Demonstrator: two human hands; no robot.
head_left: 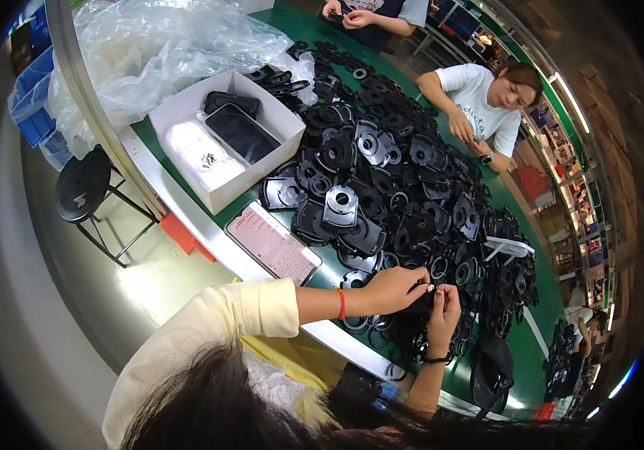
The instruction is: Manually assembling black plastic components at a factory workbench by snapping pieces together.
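Left hand (399, 289) and right hand (444, 309) pinched narrow on a small dark piece (425, 297) between fingertips, mostly hidden; black parts (371, 199) heaped just beyond.

Blocked: heap of black parts (404, 217) | Left barrier: white box (262, 174), phone (274, 244) | Passable: strip of desk (549, 300) right of heap

Hands (403, 291) pinching small piece (427, 295), apparently dark, beside heap of black parts (404, 214).

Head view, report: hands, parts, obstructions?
Left hand and right hand: close together, grip unclear. Black ring and plate parts: heaped around them. Smartphone: off to the left.
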